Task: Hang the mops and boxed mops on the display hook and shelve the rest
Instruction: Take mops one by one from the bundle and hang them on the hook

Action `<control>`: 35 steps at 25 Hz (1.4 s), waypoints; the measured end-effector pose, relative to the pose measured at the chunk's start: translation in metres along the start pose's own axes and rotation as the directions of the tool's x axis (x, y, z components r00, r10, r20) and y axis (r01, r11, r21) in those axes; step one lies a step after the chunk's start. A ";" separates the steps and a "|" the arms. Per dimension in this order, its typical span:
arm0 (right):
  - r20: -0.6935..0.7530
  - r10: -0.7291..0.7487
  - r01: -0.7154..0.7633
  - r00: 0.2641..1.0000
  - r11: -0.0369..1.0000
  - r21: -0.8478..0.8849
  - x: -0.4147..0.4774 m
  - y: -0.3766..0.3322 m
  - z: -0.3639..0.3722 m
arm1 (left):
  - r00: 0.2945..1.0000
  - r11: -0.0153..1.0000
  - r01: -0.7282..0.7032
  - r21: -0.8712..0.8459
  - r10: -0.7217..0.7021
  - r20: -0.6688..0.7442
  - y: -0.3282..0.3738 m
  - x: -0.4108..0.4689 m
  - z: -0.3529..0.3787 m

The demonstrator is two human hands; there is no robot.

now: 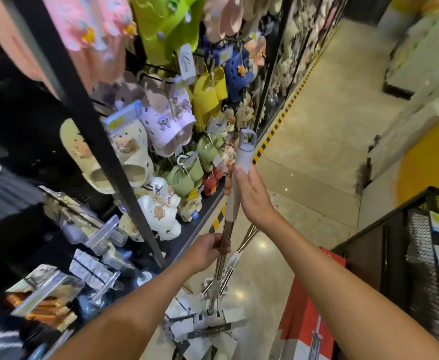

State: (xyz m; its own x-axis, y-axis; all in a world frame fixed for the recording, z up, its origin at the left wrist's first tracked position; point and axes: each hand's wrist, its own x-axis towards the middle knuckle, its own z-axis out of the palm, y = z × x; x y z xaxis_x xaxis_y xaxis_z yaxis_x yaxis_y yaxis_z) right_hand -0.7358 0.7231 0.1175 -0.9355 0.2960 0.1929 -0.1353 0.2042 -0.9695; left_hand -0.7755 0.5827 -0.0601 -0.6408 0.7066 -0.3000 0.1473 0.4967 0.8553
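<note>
Shiny metal mop pole (227,229), matt grey plastic grip (244,154), glossy floor (317,126)

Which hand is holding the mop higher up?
The right hand, wrapped round the grey grip just below the hanging loop. The left hand holds the bare metal pole lower down, nearer the mop head.
</note>
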 end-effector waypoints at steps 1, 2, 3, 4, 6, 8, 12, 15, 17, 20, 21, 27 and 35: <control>0.022 -0.016 0.016 1.000 1.000 0.003 -0.007 -0.007 0.004 | 1.000 1.000 0.009 -0.023 -0.009 -0.014 0.003 -0.013 0.001; 0.045 -0.036 0.036 0.998 0.999 0.008 -0.015 -0.014 0.007 | 0.999 0.999 0.013 -0.046 -0.014 -0.029 0.006 -0.026 0.002; 0.067 -0.054 0.053 0.996 0.999 0.009 -0.023 -0.022 0.010 | 0.998 0.998 0.023 -0.064 -0.026 -0.052 0.007 -0.038 0.004; 0.094 -0.071 0.070 0.993 0.998 0.005 -0.033 -0.031 0.013 | 0.996 0.996 0.033 -0.088 -0.040 -0.077 0.010 -0.055 0.005; 0.151 -0.099 0.098 0.984 0.995 0.011 -0.054 -0.049 0.020 | 0.990 0.992 0.032 -0.119 -0.048 -0.130 0.015 -0.087 0.010; 0.217 -0.135 0.125 0.967 0.990 0.059 -0.075 -0.069 0.026 | 0.982 0.994 0.000 -0.109 -0.021 -0.188 0.025 -0.121 0.016; 0.331 -0.227 0.187 0.916 0.971 0.149 -0.118 -0.118 0.043 | 0.939 0.991 -0.028 -0.134 -0.020 -0.344 0.044 -0.196 0.025; 0.386 -0.277 0.189 0.880 0.950 0.249 -0.148 -0.157 0.061 | 0.906 0.989 -0.059 -0.133 -0.003 -0.423 0.054 -0.249 0.025; 0.430 -0.304 0.173 0.850 0.933 0.317 -0.165 -0.182 0.078 | 0.878 0.987 -0.070 -0.148 -0.010 -0.478 0.058 -0.282 0.024; 0.474 -0.334 0.154 0.815 0.913 0.378 -0.193 -0.218 0.108 | 0.818 0.988 -0.061 -0.139 -0.030 -0.574 0.061 -0.337 0.024; 0.483 -0.348 0.154 0.804 0.905 0.396 -0.202 -0.229 0.119 | 0.794 0.989 -0.061 -0.138 -0.036 -0.607 0.060 -0.355 0.024; 0.572 -0.431 0.126 0.698 0.860 0.495 -0.282 -0.297 0.197 | 0.649 0.988 -0.024 -0.150 -0.098 -0.754 0.055 -0.486 0.014; 0.660 -0.500 0.066 0.560 0.821 0.566 -0.421 -0.384 0.305 | 0.470 0.983 -0.030 -0.180 -0.145 -0.871 0.035 -0.681 0.015</control>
State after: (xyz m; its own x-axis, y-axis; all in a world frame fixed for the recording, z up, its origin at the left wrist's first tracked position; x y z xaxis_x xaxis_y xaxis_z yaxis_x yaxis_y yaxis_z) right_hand -0.3902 0.2354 0.3623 -0.6716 -0.5527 0.4934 -0.3577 -0.3413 -0.8693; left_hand -0.3229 0.1262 0.1677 -0.9786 -0.1785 0.1024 0.0282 0.3765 0.9260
